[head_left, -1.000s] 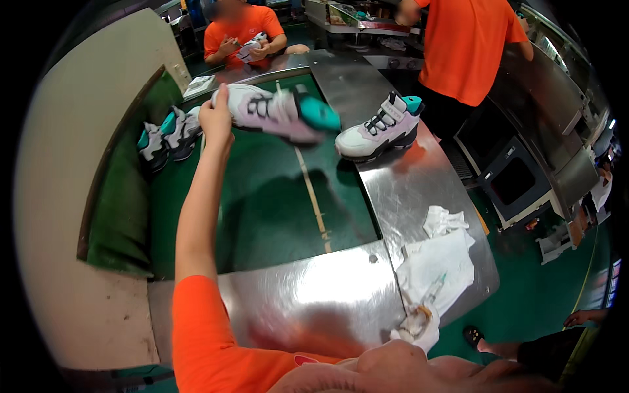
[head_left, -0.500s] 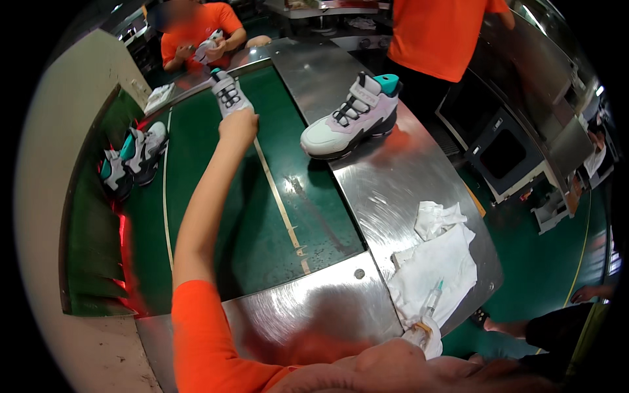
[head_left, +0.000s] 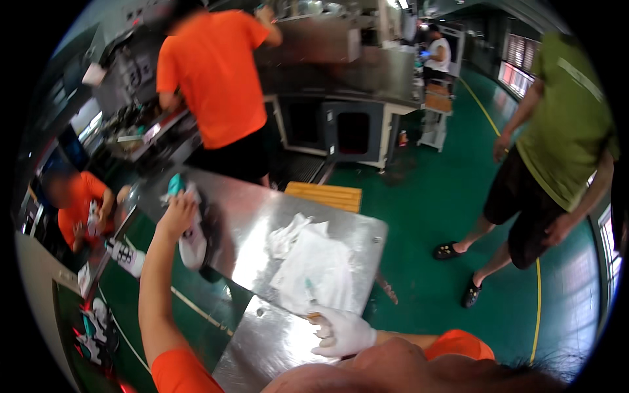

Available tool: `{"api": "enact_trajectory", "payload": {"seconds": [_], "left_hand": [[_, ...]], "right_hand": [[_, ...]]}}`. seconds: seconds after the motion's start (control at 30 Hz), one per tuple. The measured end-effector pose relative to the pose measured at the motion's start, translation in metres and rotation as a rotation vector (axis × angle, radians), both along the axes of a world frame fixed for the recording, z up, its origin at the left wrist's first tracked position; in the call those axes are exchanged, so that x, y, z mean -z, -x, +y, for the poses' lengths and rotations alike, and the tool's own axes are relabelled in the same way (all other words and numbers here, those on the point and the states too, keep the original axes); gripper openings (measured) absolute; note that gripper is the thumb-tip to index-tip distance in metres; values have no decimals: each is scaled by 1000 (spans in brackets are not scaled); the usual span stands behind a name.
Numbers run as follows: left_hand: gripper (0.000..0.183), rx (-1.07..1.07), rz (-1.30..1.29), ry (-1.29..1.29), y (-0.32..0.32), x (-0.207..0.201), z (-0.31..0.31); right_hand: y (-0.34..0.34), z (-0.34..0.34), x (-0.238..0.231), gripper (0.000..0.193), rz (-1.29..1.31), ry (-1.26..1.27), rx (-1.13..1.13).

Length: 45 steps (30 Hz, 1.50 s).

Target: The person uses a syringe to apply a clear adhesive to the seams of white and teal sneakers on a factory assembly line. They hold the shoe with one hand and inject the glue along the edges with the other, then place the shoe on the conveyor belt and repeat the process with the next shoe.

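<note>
On the metal tabletop (head_left: pixel 229 223) stands a pale sneaker (head_left: pixel 192 252) with a teal lining and dark sole. My left hand (head_left: pixel 180 213) is closed over its upper near the ankle opening. My right hand (head_left: pixel 344 333), in a white glove, is closed around a clear syringe (head_left: pixel 310 290) with a teal tip, most of its barrel hidden by the fingers. Beneath the tip lies a white cloth (head_left: pixel 314 265). Another sneaker (head_left: pixel 126 257) of the same kind rests on the green conveyor belt (head_left: pixel 157 298), left of my forearm.
Two more sneakers (head_left: pixel 98 331) are at the belt's left side. A person in orange (head_left: pixel 82 206) sits at the far end, and another orange-shirted person (head_left: pixel 213 78) stands behind the table. At right stands a person in green (head_left: pixel 567 124). A yellow slatted platform (head_left: pixel 324 195) lies beyond the table.
My view has swung right. My left hand has let go of the sneaker on the belt and taken hold of the one on the metal tabletop. The gloved right hand now shows more fully.
</note>
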<state>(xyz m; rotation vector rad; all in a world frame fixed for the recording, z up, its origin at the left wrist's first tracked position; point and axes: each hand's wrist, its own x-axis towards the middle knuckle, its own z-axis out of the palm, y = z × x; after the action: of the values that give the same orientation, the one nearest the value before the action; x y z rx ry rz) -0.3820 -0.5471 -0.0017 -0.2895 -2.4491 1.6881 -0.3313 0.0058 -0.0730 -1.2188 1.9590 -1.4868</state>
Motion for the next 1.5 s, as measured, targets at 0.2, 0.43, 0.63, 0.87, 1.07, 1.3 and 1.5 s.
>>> {"api": "enact_trajectory", "payload": {"seconds": [0.2, 0.43, 0.63, 0.87, 1.07, 1.3, 1.5], "left_hand": [[37, -76, 220, 78, -144, -83, 133], [59, -264, 439, -644, -312, -87, 332], [54, -361, 453, -615, -384, -63, 473], [36, -312, 670, -624, -434, -24, 516], [44, -278, 831, -757, -446, 5, 520], [57, -247, 796, -1110, -429, -7, 503], [30, -262, 745, -1026, -429, -10, 515]], "right_hand": [[9, 4, -10, 70, 30, 33, 56], [-4, -7, -6, 70, 216, 53, 45], [-2, 3, -15, 69, 168, 78, 84], [-7, 20, -39, 67, -167, 5, -140], [15, 31, -54, 69, -116, -168, -185], [19, 34, -61, 61, -136, -209, -180], [-14, 46, -92, 101, -798, 20, -555]]}}
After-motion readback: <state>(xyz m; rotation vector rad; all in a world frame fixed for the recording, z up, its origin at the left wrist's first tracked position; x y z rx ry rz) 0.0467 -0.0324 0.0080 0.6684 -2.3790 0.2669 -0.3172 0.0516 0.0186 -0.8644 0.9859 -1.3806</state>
